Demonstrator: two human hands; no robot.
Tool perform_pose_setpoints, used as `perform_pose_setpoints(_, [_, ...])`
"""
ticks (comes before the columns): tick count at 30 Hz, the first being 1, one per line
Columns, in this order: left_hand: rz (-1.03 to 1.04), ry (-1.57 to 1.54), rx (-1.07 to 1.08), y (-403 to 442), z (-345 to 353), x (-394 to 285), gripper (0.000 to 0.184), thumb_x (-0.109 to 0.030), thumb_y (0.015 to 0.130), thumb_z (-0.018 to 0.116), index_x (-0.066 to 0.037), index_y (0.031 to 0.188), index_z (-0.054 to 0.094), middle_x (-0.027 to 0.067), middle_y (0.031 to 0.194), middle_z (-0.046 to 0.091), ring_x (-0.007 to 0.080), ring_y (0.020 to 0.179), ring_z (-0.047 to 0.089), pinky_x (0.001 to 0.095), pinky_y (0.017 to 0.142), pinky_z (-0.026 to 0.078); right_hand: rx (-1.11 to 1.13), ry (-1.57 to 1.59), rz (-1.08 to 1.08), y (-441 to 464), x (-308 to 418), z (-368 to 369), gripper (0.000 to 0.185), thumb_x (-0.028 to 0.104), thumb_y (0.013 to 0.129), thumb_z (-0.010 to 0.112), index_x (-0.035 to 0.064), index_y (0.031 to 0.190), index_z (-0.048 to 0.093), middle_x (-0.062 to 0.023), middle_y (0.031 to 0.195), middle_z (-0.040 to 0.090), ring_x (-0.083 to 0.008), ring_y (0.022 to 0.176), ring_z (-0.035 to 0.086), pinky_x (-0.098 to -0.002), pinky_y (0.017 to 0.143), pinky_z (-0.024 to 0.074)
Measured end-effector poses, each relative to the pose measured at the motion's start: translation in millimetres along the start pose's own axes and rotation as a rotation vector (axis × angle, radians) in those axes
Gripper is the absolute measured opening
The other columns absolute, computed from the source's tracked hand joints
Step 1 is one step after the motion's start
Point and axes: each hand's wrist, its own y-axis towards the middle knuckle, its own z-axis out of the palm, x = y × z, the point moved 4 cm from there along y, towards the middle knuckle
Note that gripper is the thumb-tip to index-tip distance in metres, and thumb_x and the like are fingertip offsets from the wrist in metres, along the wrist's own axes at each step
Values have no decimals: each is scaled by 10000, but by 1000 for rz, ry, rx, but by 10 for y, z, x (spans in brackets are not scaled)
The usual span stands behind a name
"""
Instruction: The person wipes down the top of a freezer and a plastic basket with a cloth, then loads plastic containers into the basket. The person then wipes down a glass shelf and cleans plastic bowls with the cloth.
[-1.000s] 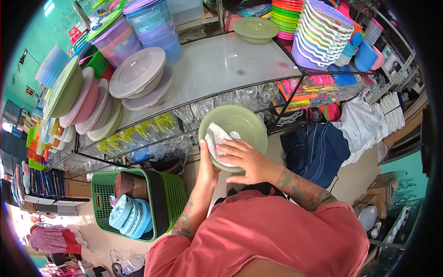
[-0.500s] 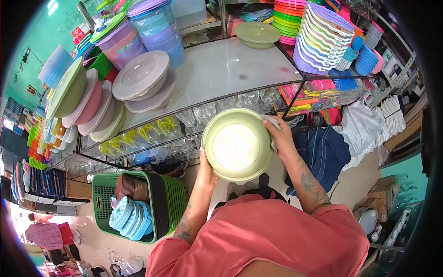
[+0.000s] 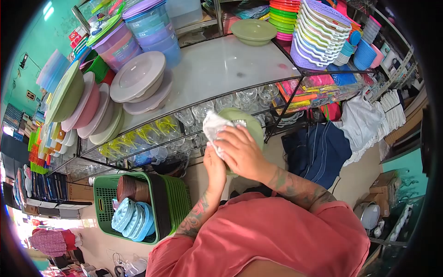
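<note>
A pale green bowl (image 3: 254, 128) is held up in front of my chest, turned so that much of it is behind my hands. My left hand (image 3: 215, 168) is closed on its near left edge. Over the bowl lies my right hand (image 3: 242, 151), fingers bent around a white cloth (image 3: 216, 125) that it presses to the bowl's left side. A small patterned patch shows on the bowl just beyond the right fingers.
Ahead is a glass-topped shelf (image 3: 217, 64) with lidded bowls (image 3: 138, 76) and another green bowl (image 3: 254, 31). Stacked baskets (image 3: 321, 34) stand at its right. Glassware (image 3: 203, 110) sits underneath. A green crate (image 3: 152, 207) is on the floor at left.
The bowl has turned and its bright inside no longer faces me. My right hand, with the cloth, has moved left from the right rim across the bowl, beside my left hand.
</note>
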Motion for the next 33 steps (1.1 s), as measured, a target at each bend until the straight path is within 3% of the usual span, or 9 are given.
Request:
perform_pose_setpoints(3, [196, 324, -36, -22, -22, -35, 434, -312, 1126, 440, 43, 978, 642, 98, 912, 581, 201, 852, 546, 342, 794, 459, -68, -52, 111, 91, -221, -84, 236, 117, 920, 615, 31, 1127, 686, -166, 1215, 635, -385, 1187, 595, -478, 1035, 467])
perform_pose_setpoints(7, [314, 505, 32, -194, 88, -302, 388, -279, 1099, 486, 53, 994, 656, 130, 875, 530, 244, 844, 523, 365, 795, 445, -114, 26, 364, 25, -680, -73, 241, 150, 913, 638, 24, 1113, 682, -156, 1114, 667, -364, 1044, 642, -443, 894, 536])
perform_pose_setpoints(10, [189, 419, -23, -108, 26, -76, 433, -347, 1114, 466, 29, 1058, 674, 119, 941, 600, 235, 897, 590, 366, 824, 485, -72, -59, 241, 54, -423, 64, 245, 157, 916, 628, 41, 1122, 689, -147, 1144, 667, -358, 1118, 621, -463, 971, 509])
perform_pose_setpoints(14, [-403, -355, -13, 68, -49, 107, 609, -561, 1097, 396, -13, 1249, 616, 122, 1212, 678, 244, 1111, 666, 385, 951, 553, 136, -246, -9, -197, 67, 483, 287, 165, 939, 592, 66, 1188, 695, -111, 1234, 643, -291, 1301, 538, -509, 1150, 368])
perform_pose_setpoints(19, [-539, -545, -135, 358, -466, 430, 690, -581, 1103, 247, -76, 1506, 488, 137, 1468, 580, 320, 1299, 593, 460, 1105, 477, 218, -256, -204, -657, 83, 569, 353, 171, 963, 534, 94, 1277, 677, -82, 1307, 610, -243, 1389, 479, -513, 1218, 287])
perform_pose_setpoints(22, [-596, -572, -193, 304, -528, 333, 690, -590, 1101, 246, -95, 1528, 467, 115, 1554, 507, 320, 1400, 509, 461, 1168, 421, -64, 7, 58, -869, -256, 424, 335, 164, 970, 592, 54, 1281, 656, -127, 1359, 584, -289, 1379, 483, -501, 1188, 322])
perform_pose_setpoints(26, [-440, -423, -47, 224, -495, 91, 681, -571, 1103, 317, -51, 1514, 472, 151, 1491, 555, 296, 1331, 570, 437, 1114, 471, -427, 361, 427, -803, -675, 160, 339, 149, 954, 632, 7, 1263, 636, -184, 1330, 589, -313, 1306, 538, -446, 1128, 384])
perform_pose_setpoints(29, [-343, -162, 63, 203, -494, -37, 626, -523, 1106, 394, -6, 1405, 581, 160, 1366, 642, 243, 1189, 654, 390, 1007, 532, -285, 577, 498, -476, -823, -122, 332, 135, 950, 633, -6, 1251, 637, -179, 1284, 616, -306, 1226, 584, -401, 1085, 413])
perform_pose_setpoints(33, [-104, 270, 253, 201, -290, -202, 433, -336, 1100, 517, 46, 1113, 721, 61, 1020, 732, 126, 927, 656, 300, 858, 528, -67, 307, 311, -74, -649, -322, 295, 149, 925, 663, 26, 1194, 678, -140, 1213, 636, -300, 1163, 603, -380, 1062, 440])
